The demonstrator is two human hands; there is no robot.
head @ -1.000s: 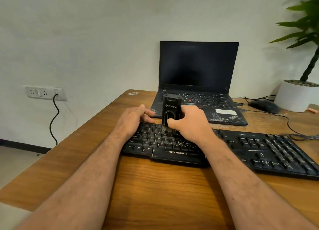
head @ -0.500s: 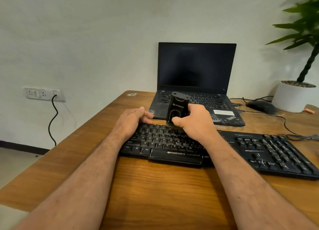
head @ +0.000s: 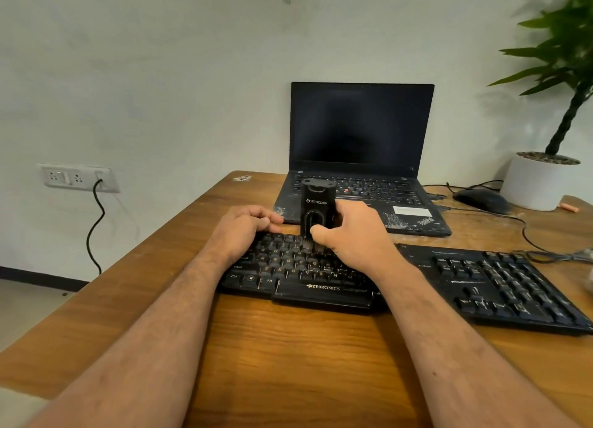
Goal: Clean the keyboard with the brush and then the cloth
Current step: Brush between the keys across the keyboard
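The keyboard point(head: 401, 277) lies across the desk point(head: 288, 347) before me. My right hand point(head: 353, 235) curls round the upright black brush point(head: 317, 208), thumb in front, bristles down on the upper key rows. My left hand point(head: 244, 225), at nine o'clock of the brush, rests fingers bent on the keyboard's far left edge. A laptop point(head: 361, 145) stands at twelve o'clock, a mouse point(head: 481, 199) at two.

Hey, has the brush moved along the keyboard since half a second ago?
Yes. The brush, gripped by the right hand, slid slightly left, judged against the ZEBRONICS logo on the keyboard.
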